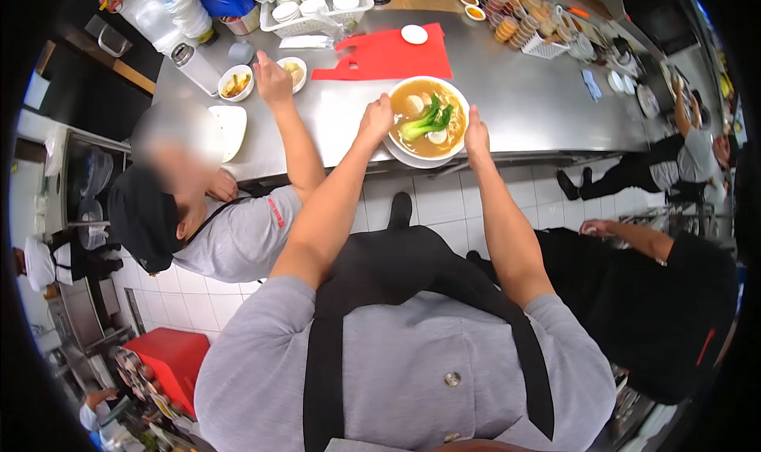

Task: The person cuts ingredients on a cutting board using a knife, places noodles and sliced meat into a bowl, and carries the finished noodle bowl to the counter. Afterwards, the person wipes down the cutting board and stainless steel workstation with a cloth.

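Observation:
A white bowl of noodle soup (pixel 432 147), topped with green leafy vegetable and pale round pieces, is at the front edge of the steel counter. My left hand (pixel 376 119) grips its left rim, fingers closed. On the opposite side, my right hand (pixel 477 139) holds the bowl with its fingers mostly hidden behind the rim. Beneath the bowl a white plate (pixel 416 162) shows at the front; whether the bowl rests on it, I cannot tell. Just beyond lies a red plastic bag (pixel 396 56), flat, with a small white dish (pixel 414 34) on it.
A co-worker at my left reaches a hand (pixel 273 82) over the counter near small food bowls (pixel 235 83). Another person in black (pixel 634 309) stands close on my right. A basket of white cups (pixel 317 26) and sauce containers (pixel 527 28) line the back of the counter (pixel 555 119).

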The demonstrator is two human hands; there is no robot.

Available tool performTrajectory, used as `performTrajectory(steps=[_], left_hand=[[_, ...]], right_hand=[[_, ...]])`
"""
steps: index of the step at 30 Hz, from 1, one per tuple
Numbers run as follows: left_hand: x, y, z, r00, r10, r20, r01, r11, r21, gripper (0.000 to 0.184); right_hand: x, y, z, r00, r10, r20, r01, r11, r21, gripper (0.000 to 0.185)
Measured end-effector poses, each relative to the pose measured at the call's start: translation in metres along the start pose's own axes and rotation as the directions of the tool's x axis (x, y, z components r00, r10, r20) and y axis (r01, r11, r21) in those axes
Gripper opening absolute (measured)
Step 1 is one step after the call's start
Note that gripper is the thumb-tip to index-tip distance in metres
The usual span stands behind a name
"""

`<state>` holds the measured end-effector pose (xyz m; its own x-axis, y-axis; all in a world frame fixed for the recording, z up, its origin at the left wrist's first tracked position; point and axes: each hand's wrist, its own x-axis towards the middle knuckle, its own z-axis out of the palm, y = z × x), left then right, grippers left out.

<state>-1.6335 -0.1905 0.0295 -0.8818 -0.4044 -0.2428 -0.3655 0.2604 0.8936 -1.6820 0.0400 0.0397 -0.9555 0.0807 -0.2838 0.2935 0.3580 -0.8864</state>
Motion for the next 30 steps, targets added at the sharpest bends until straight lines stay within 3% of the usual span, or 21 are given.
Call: performTrajectory(steps=[12,14,19,21,23,25,27,29,30], left_hand=[[0.043,0.0,0.018,0.98,-0.147,-0.131,0.146,0.989,-0.02,0.069],[0.048,-0.002,0.021,0.984,-0.152,-0.093,0.151,0.988,-0.023,0.069],[0.055,-0.011,0.018,0.981,-0.15,-0.12,0.148,0.989,-0.028,0.07],[0.051,-0.005,0.016,0.996,-0.087,-0.033,0.085,0.996,-0.037,0.068],[0.068,-0.034,0.019,0.989,-0.148,0.017,0.149,0.98,-0.134,0.067],[0.062,-0.042,0.011,0.989,-0.012,-0.148,0.003,0.998,-0.06,0.061],[0.028,-0.025,-0.005,0.941,0.154,-0.301,-0.124,0.985,0.117,0.055],[-0.001,-0.039,-0.009,0.881,0.155,-0.446,-0.176,0.984,-0.007,0.049],[-0.032,-0.034,-0.017,0.926,0.063,-0.372,-0.121,0.983,-0.135,0.048]], right_hand=[[0.101,-0.006,0.019,0.966,-0.027,0.257,0.048,0.996,-0.076,0.073],[0.106,-0.003,0.017,0.973,0.022,0.232,0.004,0.994,-0.113,0.07],[0.107,-0.014,0.024,0.976,-0.03,0.217,0.071,0.981,-0.181,0.078],[0.122,0.004,0.015,0.968,-0.062,0.243,0.09,0.99,-0.106,0.078],[0.136,0.016,0.015,0.963,-0.05,0.266,0.086,0.988,-0.125,0.079],[0.135,0.009,0.007,0.928,-0.051,0.369,0.116,0.981,-0.156,0.079],[0.137,0.006,-0.008,0.937,-0.074,0.342,0.136,0.978,-0.16,0.084],[0.153,0.003,-0.028,0.957,-0.064,0.284,0.142,0.954,-0.263,0.083],[0.181,0.021,-0.037,0.951,-0.231,0.205,0.293,0.885,-0.361,0.078]])
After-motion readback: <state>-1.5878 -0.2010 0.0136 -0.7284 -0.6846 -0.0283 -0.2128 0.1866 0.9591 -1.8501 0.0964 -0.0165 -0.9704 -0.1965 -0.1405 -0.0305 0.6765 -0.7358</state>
